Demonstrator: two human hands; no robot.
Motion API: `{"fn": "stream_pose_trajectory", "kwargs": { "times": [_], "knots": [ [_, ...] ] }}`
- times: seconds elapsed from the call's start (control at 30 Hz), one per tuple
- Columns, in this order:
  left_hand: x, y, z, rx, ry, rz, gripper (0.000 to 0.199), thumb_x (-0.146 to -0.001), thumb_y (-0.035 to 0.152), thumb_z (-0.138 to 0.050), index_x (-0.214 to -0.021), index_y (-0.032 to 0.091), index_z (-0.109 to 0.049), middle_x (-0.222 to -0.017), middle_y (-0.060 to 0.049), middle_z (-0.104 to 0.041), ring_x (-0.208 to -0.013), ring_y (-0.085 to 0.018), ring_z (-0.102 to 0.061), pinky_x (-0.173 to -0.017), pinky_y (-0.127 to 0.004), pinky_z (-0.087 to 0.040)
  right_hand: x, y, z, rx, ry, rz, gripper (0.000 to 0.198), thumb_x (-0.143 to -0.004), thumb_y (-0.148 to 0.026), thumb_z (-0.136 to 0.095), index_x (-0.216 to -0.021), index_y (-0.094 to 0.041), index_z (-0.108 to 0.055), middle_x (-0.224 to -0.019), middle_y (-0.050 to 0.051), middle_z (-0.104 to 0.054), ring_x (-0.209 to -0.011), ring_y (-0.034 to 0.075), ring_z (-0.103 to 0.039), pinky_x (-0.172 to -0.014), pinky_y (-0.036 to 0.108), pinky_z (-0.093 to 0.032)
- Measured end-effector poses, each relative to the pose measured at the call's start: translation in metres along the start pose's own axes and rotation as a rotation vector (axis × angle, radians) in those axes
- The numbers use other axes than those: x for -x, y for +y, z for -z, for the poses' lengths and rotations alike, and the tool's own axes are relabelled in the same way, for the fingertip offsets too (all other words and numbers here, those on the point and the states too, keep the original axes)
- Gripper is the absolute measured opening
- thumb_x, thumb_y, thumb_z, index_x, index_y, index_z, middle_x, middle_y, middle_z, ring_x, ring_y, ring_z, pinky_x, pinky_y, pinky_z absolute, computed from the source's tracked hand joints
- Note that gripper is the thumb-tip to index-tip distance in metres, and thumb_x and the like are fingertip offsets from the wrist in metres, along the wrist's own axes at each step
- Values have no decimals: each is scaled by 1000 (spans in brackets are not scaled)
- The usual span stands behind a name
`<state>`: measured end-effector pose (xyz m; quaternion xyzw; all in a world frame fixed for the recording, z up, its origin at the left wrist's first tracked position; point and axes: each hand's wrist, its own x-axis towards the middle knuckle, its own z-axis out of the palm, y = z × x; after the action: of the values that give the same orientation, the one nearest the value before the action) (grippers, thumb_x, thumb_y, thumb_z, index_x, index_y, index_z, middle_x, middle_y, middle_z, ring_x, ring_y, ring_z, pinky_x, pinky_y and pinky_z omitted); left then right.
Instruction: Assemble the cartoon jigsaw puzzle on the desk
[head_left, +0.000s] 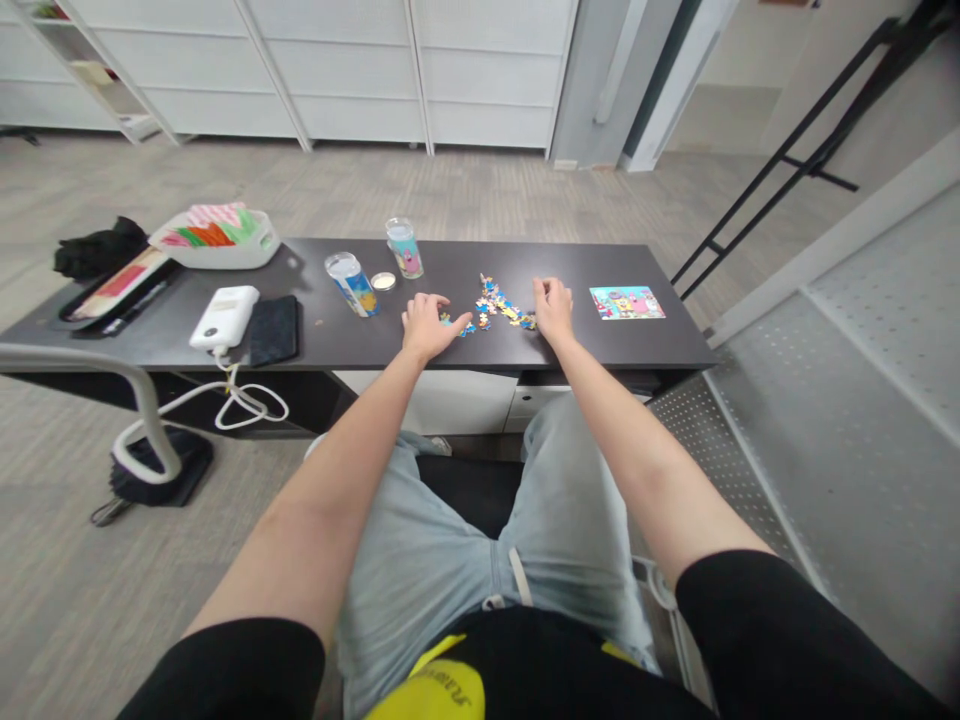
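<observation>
Loose jigsaw pieces lie in a small pile on the dark desk, between my two hands. My left hand rests palm down at the pile's left edge, fingers spread over a few pieces. My right hand sits at the pile's right edge with its fingers curled; whether it pinches a piece I cannot tell. A printed cartoon picture card lies flat to the right of my right hand.
Two clear cartoon tubes and a small round lid stand left of the pile. Further left are a white device with a cable, a black wallet, a white basket and a black tray.
</observation>
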<state>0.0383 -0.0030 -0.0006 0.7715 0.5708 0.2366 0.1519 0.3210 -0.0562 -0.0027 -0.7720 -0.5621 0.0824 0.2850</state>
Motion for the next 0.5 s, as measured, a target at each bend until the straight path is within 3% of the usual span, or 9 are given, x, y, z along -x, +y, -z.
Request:
{"fn": "stream_pose_trajectory", "kwargs": {
  "times": [0.1,0.27,0.33,0.5],
  "knots": [
    [14,-11,10,-10,-90,-63,55,-96,58,-104,-139,31,-84,-163,-19,-75,-164,-49,-64,-144,-70,-51,4,1,-1,-6,-6,-13,60,-137,-51,-28,-150,-27,-81,-166,24,-81,-156,45,-71,-133,62,-54],
    [18,-12,14,-20,-145,-107,36,-106,53,-97,-134,32,-89,-160,-16,-78,-161,-46,-67,-142,-68,-52,20,17,3,6,-93,92,35,-126,-55,-76,-139,-25,-89,-159,25,-84,-151,45,-71,-134,61,-55],
    [14,-12,12,-23,-151,-110,32,-109,50,-95,-133,31,-90,-161,-15,-79,-160,-45,-68,-143,-68,-52,26,28,7,24,-129,146,35,-120,-52,-92,-141,-25,-90,-164,23,-83,-152,41,-74,-135,57,-59],
    [4,-8,0,-38,-162,-101,36,-116,51,-90,-141,25,-86,-163,-14,-80,-160,-40,-69,-144,-71,-53,21,39,4,87,-183,172,35,-129,-50,-86,-159,-31,-86,-173,15,-80,-141,30,-84,-122,53,-76]
  ]
}}
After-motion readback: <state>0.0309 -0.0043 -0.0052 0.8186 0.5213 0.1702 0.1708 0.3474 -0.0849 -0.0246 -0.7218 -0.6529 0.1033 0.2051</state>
